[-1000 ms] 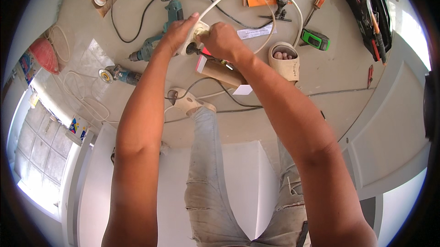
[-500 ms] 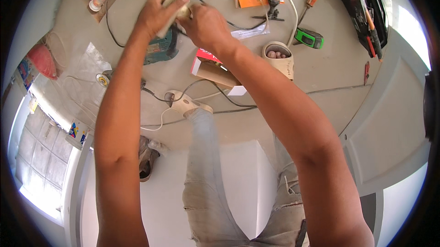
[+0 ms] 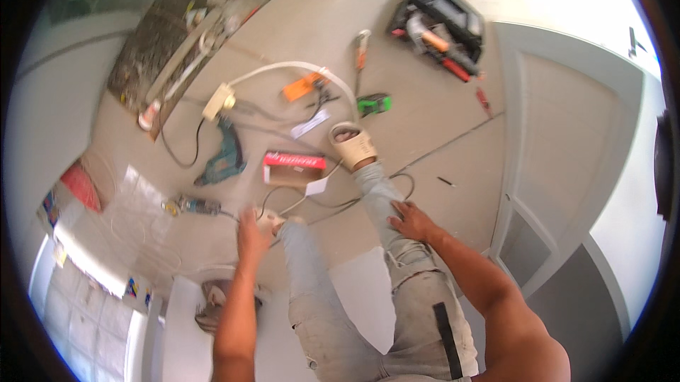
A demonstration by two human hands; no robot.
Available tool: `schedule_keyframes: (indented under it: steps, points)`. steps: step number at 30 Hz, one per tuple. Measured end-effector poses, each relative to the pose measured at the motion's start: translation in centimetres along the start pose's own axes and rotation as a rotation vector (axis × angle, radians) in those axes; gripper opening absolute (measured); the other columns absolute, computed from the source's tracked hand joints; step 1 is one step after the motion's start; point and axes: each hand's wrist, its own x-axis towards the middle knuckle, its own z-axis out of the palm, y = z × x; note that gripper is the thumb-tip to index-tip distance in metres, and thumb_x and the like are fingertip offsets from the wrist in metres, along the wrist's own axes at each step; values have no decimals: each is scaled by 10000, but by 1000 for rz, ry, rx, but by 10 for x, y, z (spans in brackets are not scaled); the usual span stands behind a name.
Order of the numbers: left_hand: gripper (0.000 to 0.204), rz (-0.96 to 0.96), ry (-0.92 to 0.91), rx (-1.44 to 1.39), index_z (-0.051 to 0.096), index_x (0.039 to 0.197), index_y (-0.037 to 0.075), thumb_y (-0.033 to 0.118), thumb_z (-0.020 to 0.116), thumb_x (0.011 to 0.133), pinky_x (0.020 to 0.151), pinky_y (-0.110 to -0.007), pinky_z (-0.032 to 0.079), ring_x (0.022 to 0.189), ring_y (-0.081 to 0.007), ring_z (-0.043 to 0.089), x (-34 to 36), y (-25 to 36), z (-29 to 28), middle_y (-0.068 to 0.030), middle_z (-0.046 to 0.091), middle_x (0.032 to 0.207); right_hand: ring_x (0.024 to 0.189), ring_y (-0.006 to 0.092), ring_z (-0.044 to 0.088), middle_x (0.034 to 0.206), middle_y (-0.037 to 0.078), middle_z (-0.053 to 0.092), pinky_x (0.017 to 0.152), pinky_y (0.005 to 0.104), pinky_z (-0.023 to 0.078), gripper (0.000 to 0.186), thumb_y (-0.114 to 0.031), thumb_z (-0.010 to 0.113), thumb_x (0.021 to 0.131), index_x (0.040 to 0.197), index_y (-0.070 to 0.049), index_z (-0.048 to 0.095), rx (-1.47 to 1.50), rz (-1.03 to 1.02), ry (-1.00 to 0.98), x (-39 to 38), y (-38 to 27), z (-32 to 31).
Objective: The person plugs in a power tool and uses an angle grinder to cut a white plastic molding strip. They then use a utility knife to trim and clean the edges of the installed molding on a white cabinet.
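My right hand [image 3: 413, 223] rests on my right trouser leg below the knee, its fingers apart and nothing held. My left hand [image 3: 253, 237] hovers or lies beside my left foot's sandal [image 3: 271, 220]; motion blurs its fingers. Farther off, a cream extension socket [image 3: 216, 101] lies on the floor with a thick white cable and a dark cord running from it. Beside it is a teal power drill [image 3: 225, 155]. An angle grinder [image 3: 195, 205] lies just beyond my left hand. An opened red-and-white box [image 3: 293, 169] sits between the drill and my right foot.
An open black toolbox [image 3: 457, 13] full of tools stands far right. Near it lie a screwdriver [image 3: 362, 50], a green tape measure [image 3: 374, 104] and a red tool [image 3: 483, 102]. An orange box [image 3: 302, 87] lies mid-floor. A pale panelled door [image 3: 567, 127] stands at right.
Both hands have let go of the extension socket, which is now on the floor. They have drawn back toward my legs, the right onto the shin. The view has shifted and tilted.
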Motion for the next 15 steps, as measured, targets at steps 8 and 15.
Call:
schedule_keyframes:
  steps: [8,15]
  points:
    - [805,-340,-463,103,487,1381,-68,427,756,807,1149,-521,310,1355,-455,410,-232,76,11,-305,456,1439,1384,445,417,1444,395,409,1161,423,324,1165,-722,598,817,1507,136,217,337,61,-224,-139,-19,-43]
    - [766,-143,-418,-43,503,1398,-15,458,714,834,1170,-505,293,1436,-408,311,-234,81,27,-282,399,1502,1191,484,574,1242,382,580,1054,473,431,963,-650,550,878,1407,139,388,308,144,96,-136,-19,17]
